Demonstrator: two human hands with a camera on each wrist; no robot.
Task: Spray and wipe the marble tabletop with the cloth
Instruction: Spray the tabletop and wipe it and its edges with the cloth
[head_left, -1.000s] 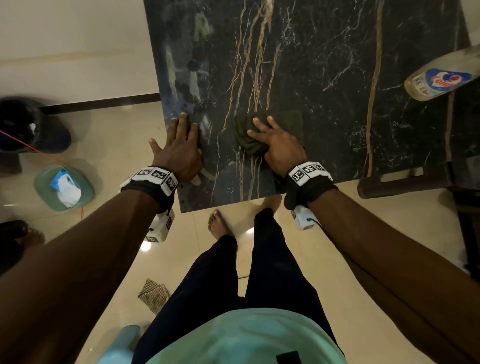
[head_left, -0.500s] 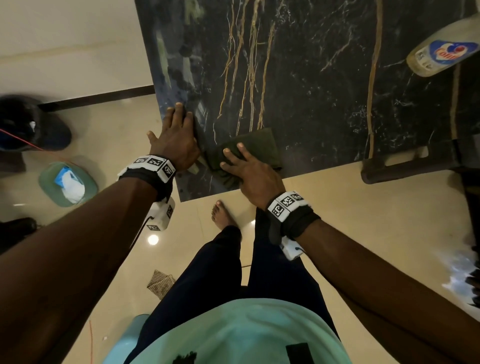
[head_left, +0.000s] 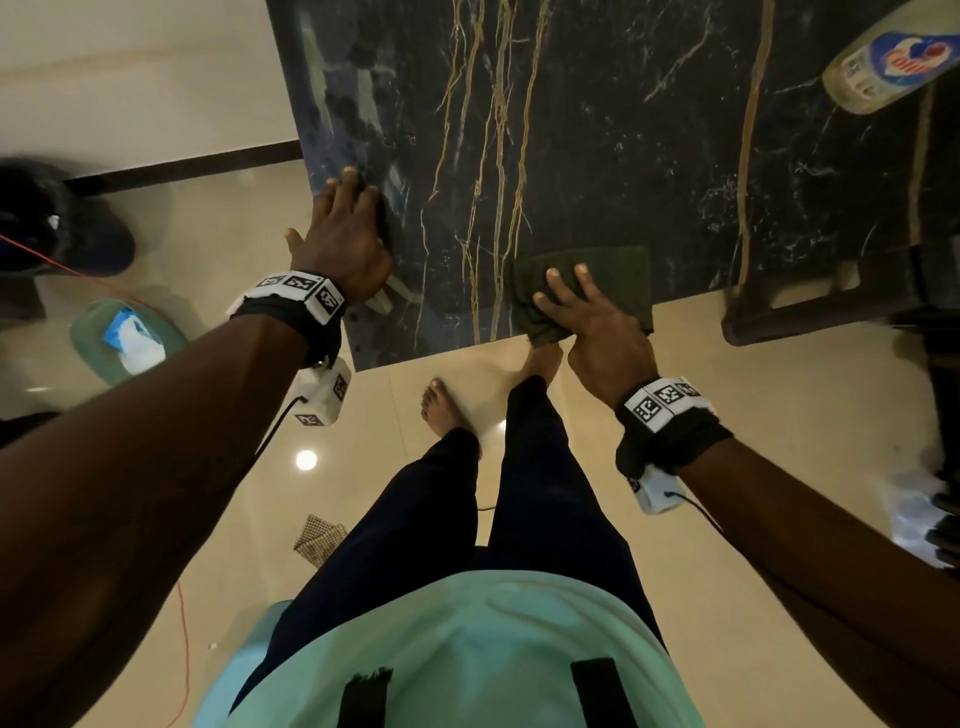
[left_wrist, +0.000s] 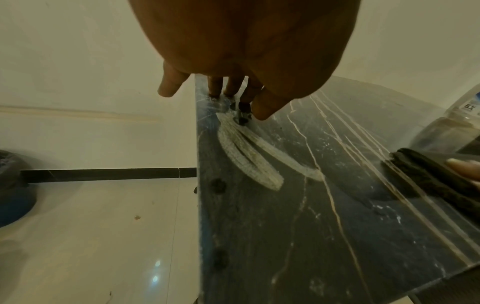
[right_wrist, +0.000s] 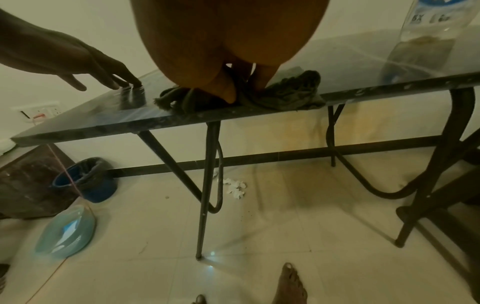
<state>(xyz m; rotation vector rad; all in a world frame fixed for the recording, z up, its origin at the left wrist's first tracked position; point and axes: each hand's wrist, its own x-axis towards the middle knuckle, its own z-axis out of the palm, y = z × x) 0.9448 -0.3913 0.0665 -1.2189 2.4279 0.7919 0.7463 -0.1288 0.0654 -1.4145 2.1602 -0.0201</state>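
From the head camera I see the black, gold-veined marble bench (head_left: 597, 156) running across the top of the picture, and I place everything against its near edge. My right hand (head_left: 597, 332) presses the dark green folded cloth (head_left: 613, 275) down right at that edge, fingers spread and laid over the fabric, the heel of the hand hanging past the edge; the cloth's lower corner spills slightly over it. My left hand (head_left: 343, 244) lies flat at the bench's left border, up from the near edge, grip apart, fingers straight on the stone and holding nothing. A clear plastic bottle with a blue and red label (head_left: 883, 67) stands far back from the near edge, at the right.

From the left wrist camera, the left hand (left_wrist: 246, 41) has straight fingertips (left_wrist: 262, 111) touching the marble bench (left_wrist: 324, 226) by its left border. The cloth (left_wrist: 436, 174) shows at the right.

From the right wrist camera, the right hand (right_wrist: 228, 41) bears down on the rumpled cloth (right_wrist: 285, 92), which sits on the bench (right_wrist: 155, 119) at the near edge. Here I cannot tell whether any finger curls into the fabric. The left hand (right_wrist: 78, 61) rests its fingertips on the stone to the left, well apart from the cloth. The bottle (right_wrist: 420, 45) stands at the right, behind the edge.
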